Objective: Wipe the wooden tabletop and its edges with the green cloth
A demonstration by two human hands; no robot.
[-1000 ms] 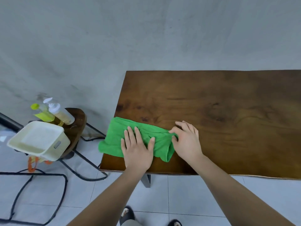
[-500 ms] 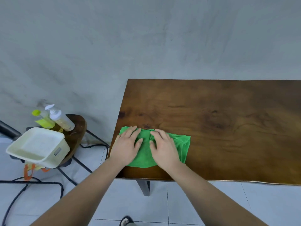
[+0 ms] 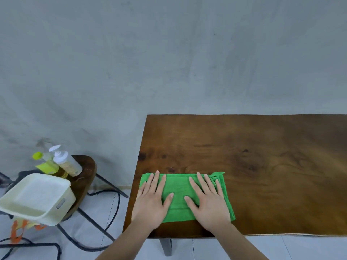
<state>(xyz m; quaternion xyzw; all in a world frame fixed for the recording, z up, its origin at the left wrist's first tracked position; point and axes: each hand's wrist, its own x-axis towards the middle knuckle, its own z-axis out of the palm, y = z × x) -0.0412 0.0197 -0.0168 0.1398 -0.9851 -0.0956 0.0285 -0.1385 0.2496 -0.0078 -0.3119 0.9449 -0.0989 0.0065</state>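
Note:
A green cloth (image 3: pixel 178 188) lies folded into a flat rectangle on the near left corner of the dark wooden tabletop (image 3: pixel 262 166). My left hand (image 3: pixel 151 203) presses flat on the cloth's left part, fingers spread, its outer edge at the table's left edge. My right hand (image 3: pixel 207 201) presses flat on the cloth's right part, fingers spread. Neither hand grips the cloth; both palms rest on top of it. The cloth's far right corner is slightly bunched.
A grey wall stands right behind the table. To the left, a small wooden stool (image 3: pixel 84 177) carries a cream plastic basin (image 3: pixel 35 197) and two bottles (image 3: pixel 65 164). Black cables (image 3: pixel 114 207) run over the tiled floor beside the stool's legs.
The cloth went from hanging bunched over the left edge to lying flat and squared on the tabletop. Both hands moved together, then spread apart flat on it.

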